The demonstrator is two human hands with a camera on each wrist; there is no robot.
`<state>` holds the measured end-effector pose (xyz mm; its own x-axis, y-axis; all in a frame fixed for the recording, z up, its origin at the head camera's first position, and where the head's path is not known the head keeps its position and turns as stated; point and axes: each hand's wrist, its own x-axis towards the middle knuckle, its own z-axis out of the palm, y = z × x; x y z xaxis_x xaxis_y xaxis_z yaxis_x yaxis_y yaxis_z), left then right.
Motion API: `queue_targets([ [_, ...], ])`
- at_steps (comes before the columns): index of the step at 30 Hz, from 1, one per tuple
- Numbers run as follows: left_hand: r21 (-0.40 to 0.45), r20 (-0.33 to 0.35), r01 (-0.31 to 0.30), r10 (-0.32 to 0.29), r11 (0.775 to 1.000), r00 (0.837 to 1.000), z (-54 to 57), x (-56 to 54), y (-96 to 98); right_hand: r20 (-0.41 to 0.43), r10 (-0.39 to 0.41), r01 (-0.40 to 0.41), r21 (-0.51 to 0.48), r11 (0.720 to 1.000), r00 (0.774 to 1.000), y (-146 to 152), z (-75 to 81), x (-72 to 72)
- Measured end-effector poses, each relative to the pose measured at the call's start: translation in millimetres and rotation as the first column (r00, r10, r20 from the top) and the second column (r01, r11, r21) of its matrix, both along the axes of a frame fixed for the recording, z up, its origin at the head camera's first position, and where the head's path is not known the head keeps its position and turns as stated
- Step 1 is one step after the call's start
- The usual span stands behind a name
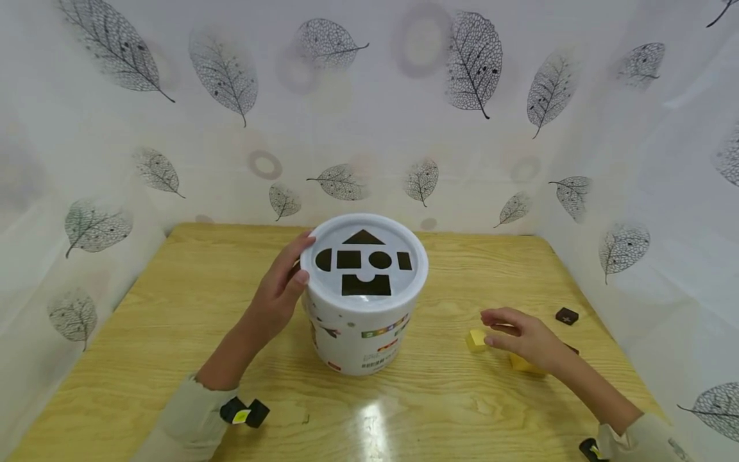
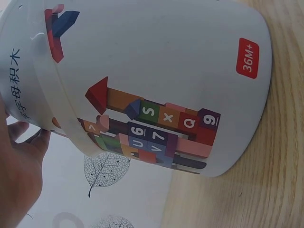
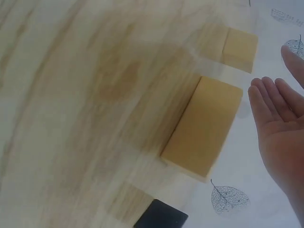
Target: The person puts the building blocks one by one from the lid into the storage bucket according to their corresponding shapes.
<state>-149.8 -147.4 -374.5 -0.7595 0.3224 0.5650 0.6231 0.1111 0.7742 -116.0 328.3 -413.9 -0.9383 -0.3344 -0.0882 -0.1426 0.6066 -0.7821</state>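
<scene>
A white bucket (image 1: 358,346) stands upright on the table, its white lid (image 1: 365,308) pierced by several shaped holes. At the lid's left edge my left hand (image 1: 280,289) rests with its thumb and fingers touching the rim. The left wrist view shows the bucket's printed side (image 2: 156,52) and part of that left hand (image 2: 21,166). To the right of the bucket, my right hand (image 1: 522,337) hovers with nothing held, close by a small yellow block (image 1: 476,341). In the right wrist view, its fingers are extended. A larger yellow block (image 3: 204,126) lies below that wrist.
A dark block with a plus mark (image 1: 567,316) lies toward the right edge of the wooden table (image 1: 231,256). Another dark piece (image 1: 571,349) shows partly behind the right wrist. Leaf-printed sheeting (image 1: 369,128) surrounds the back and sides.
</scene>
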Motion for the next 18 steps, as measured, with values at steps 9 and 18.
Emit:
queue_targets([
  [9,-0.001,-0.018,-0.006,0.006,1.0,1.0,-1.1,0.0,-1.0,-0.012,0.077,-0.077,0.027,0.997,0.997,-1,-10.0,-3.4],
  [18,0.007,-0.016,0.001,-0.001,1.0,1.0,-0.4,0.1,0.4,0.022,0.099,-0.099,0.027,0.995,0.995,-6,-13.6,-5.6],
])
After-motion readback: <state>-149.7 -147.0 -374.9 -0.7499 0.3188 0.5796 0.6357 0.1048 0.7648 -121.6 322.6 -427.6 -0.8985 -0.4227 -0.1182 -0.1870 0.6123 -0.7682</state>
